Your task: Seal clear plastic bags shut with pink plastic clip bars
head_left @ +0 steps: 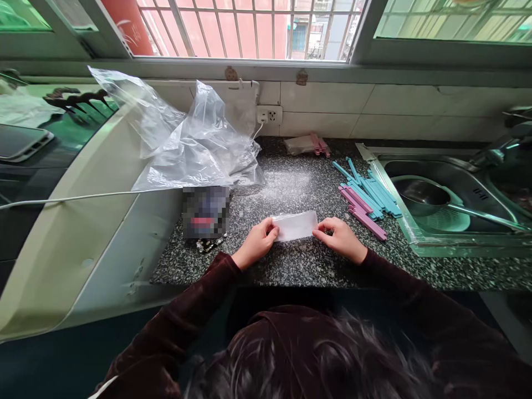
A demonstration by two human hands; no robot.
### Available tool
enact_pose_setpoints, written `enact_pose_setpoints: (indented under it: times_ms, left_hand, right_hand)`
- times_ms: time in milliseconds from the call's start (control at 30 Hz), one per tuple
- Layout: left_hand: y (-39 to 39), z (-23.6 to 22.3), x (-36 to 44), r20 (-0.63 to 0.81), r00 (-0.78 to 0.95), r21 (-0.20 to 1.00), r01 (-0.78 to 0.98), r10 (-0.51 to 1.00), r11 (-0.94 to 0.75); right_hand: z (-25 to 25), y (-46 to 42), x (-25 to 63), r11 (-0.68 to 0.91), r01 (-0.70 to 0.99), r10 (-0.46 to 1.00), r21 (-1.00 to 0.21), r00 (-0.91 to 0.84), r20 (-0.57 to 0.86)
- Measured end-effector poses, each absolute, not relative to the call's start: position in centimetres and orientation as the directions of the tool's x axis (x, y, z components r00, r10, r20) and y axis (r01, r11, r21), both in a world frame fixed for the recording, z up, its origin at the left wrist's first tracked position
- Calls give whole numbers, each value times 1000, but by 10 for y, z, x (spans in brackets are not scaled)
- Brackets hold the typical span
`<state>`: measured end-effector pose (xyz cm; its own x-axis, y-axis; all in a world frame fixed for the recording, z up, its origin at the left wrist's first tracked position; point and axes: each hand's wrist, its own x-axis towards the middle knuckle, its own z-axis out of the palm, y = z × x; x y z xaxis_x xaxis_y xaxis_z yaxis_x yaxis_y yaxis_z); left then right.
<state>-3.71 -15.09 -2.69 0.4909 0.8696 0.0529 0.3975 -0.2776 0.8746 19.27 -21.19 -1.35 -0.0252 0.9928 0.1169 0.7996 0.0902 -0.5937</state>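
Note:
Above the speckled stone counter [286, 271], a small clear plastic bag [296, 226] is stretched between my two hands. Thumb and fingers of my left hand [258, 241] pinch its left end. At the other end, my right hand [338, 238] is closed on the bag's lower right corner. To the right lies a loose heap of flat turquoise strips [374, 191], with several pink strips [361, 213] on its near side. Further back, a clear packet [300, 145] lies against the wall, and short pink strips [320, 145] rest at its right end.
A large crumpled clear plastic bag [199, 147] covers the counter's back left. Nearer me is a blurred-out dark object [205, 213]. A white cable [83, 197] runs across the left side. On the right, a metal sink [490, 221] holds a long-handled pan [421, 194]. A wall socket [270, 114] sits behind.

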Motion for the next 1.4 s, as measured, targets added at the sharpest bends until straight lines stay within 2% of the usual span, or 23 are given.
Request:
enact_pose_setpoints:
  times_ms: [233,300,400,500,767,967,1200,1400]
  left_hand:
    - [-146,-26,-23,3,402,848,484,916,-215]
    - [-145,-26,-20,-17,399,833,513,917,-208]
    - [-146,-27,-20,-24,412,818,532,911,-219]
    - [-148,-28,-22,-1,419,824,515,908,-237]
    - [-155,-31,-27,45,372,812,527,927,-251]
    - [-161,-33,-34,96,410,814,492,907,-308]
    - [-162,-33,-38,112,403,842,447,908,-302]
    - [-161,-36,-34,102,365,840,467,925,-277]
  right_hand:
    - [-18,-215,188,-52,898,998,-436,60,5]
    - [-16,-214,187,-69,902,998,-427,68,-17]
    - [-13,-212,188,-98,874,995,-476,82,-53]
    - [-13,-212,189,-88,867,996,-490,81,-36]
    - [-10,-211,181,-63,943,998,-328,52,-42]
    - [-12,-202,177,-8,919,1000,-395,-1,-22]
    - [-15,-199,179,-6,906,999,-423,28,44]
    - [-22,-208,181,26,927,996,-374,8,90]
